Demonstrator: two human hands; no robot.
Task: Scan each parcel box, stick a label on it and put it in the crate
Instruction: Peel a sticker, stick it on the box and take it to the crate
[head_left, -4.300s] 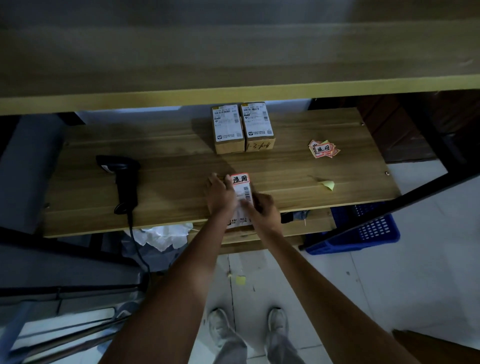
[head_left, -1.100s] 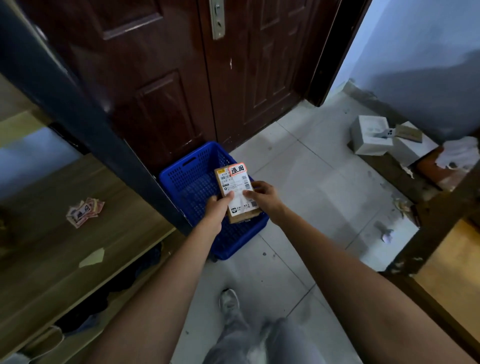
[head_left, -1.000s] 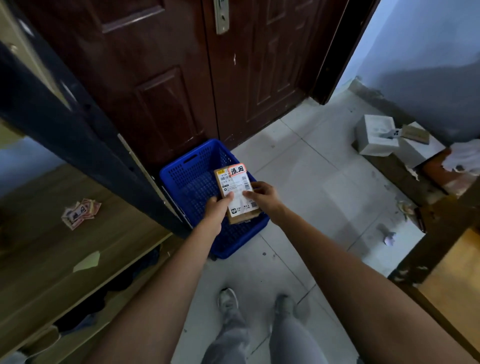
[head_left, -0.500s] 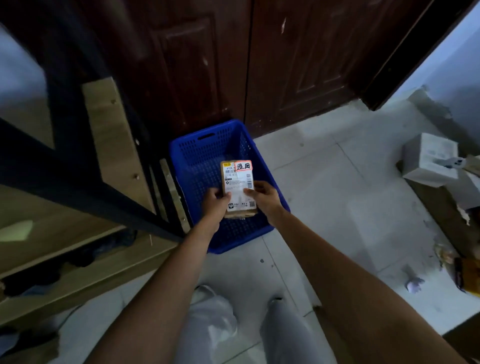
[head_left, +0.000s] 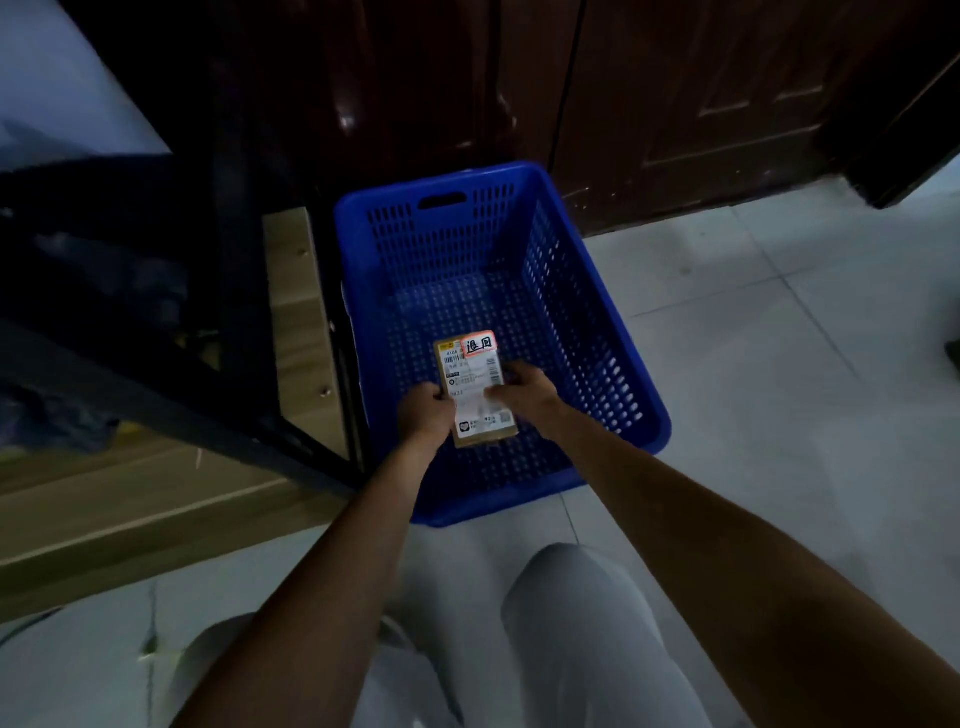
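Now you are at the last step: your left hand (head_left: 426, 415) and right hand (head_left: 522, 391) grip the parcel box (head_left: 477, 392) by its two sides, low inside the blue crate (head_left: 613, 332), near end. The orange label (head_left: 479, 344) is already on it. Next, lower it flat and loosen both grips. Whether it touches the crate floor is hard to judge; your fingertips are hidden.

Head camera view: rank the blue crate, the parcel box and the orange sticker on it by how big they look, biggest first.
1. blue crate, by far the largest.
2. parcel box, held inside it by the left hand and the right hand.
3. orange sticker, covering just one top corner of the box.
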